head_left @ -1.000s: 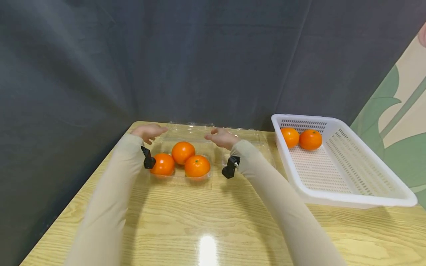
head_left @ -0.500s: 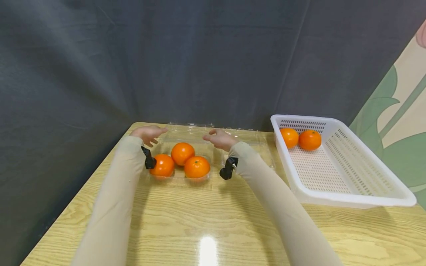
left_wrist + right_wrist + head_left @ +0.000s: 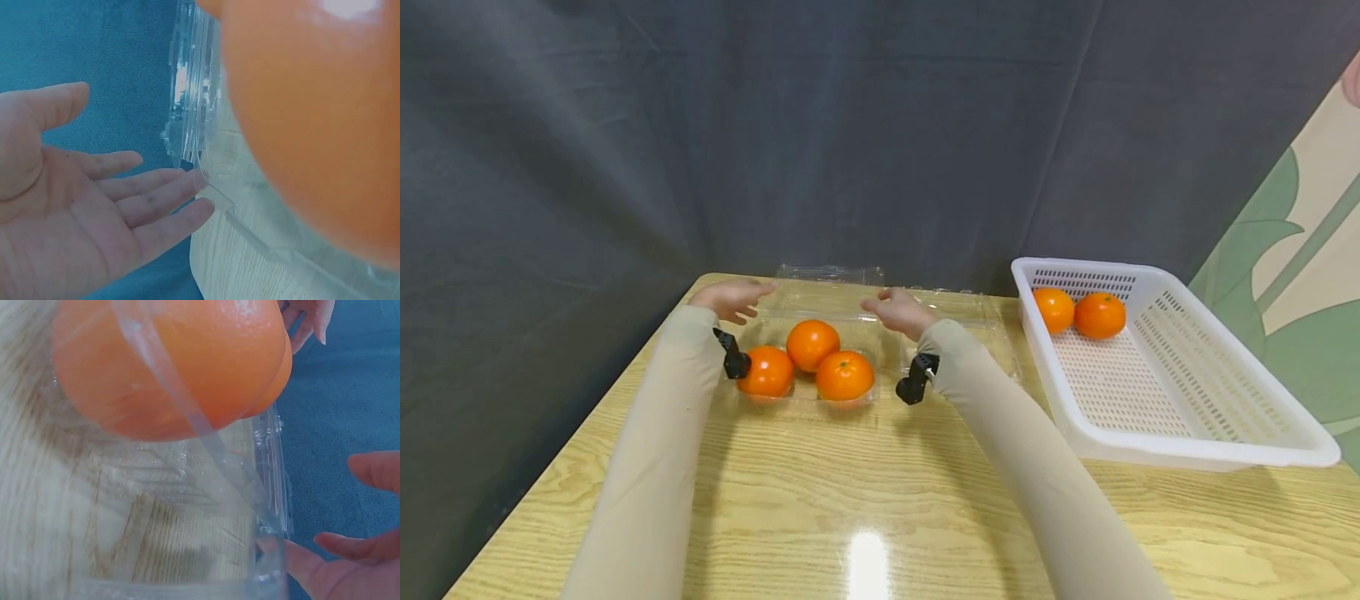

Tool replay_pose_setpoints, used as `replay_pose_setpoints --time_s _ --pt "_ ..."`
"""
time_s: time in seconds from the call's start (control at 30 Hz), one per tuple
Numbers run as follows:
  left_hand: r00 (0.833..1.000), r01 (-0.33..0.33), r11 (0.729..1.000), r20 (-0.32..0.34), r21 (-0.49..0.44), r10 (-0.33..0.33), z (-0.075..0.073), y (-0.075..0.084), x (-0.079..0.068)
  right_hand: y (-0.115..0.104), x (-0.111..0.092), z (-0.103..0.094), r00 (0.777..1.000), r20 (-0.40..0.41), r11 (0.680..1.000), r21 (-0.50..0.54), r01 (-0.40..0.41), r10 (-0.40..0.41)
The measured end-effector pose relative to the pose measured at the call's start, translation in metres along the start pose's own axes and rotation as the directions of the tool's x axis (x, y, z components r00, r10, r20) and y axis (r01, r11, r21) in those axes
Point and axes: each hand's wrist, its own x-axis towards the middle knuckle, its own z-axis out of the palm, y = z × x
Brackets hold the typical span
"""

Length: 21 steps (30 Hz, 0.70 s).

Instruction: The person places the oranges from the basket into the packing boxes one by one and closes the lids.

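Observation:
Three oranges, one of them the front orange (image 3: 845,376), sit in a clear plastic clamshell box (image 3: 805,401) on the wooden table. Its see-through lid (image 3: 831,275) stands folded back at the far side. My left hand (image 3: 730,300) is at the box's far left corner, its fingers extended and fingertips right at the plastic edge in the left wrist view. Across from it, my right hand (image 3: 901,312) is at the far right corner, thumb apart from loosely bent fingers. A fingertip shows through the clear plastic wall (image 3: 269,550) in the right wrist view.
Right of the box lies another clear plastic container (image 3: 1000,346), partly behind my right hand. A white perforated basket (image 3: 1078,417) with two oranges (image 3: 1100,316) stands at the right. A dark curtain (image 3: 880,142) hangs behind the table's far edge.
The lid's far edge has risen a little between my hands. Both hands stay nearly in place, and the oranges have not moved.

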Motion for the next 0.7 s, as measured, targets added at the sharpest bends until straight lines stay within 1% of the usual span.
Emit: replay_pose_setpoints --time_s 0.13,0.23,0.37,0.53,0.7 --pt "0.999 -0.013 1.0 -0.031 -0.013 0.013 -0.0007 -0.0009 -0.0001 -0.0004 0.0013 -0.0005 1.0 -0.021 0.998 0.066 0.002 -0.001" --pt "0.997 -0.018 0.999 -0.07 -0.028 0.016 -0.0005 -0.001 -0.0008 -0.0004 0.002 -0.0014 1.0 -0.028 0.994 0.109 0.004 -0.001" --pt "0.992 -0.027 0.998 -0.122 -0.048 0.021 0.0004 0.0003 -0.0016 -0.0002 0.0026 -0.0029 0.999 -0.036 0.992 0.126 0.003 0.001" --pt "0.984 -0.024 0.998 -0.175 -0.06 0.013 0.0013 -0.0001 0.002 -0.0002 0.0026 -0.0031 0.999 -0.05 0.989 0.146 -0.001 0.008" --pt "0.978 -0.039 0.997 -0.207 -0.068 0.024 0.0013 -0.0033 0.0042 -0.0001 0.004 -0.0031 0.997 -0.069 0.988 0.154 -0.007 0.018"
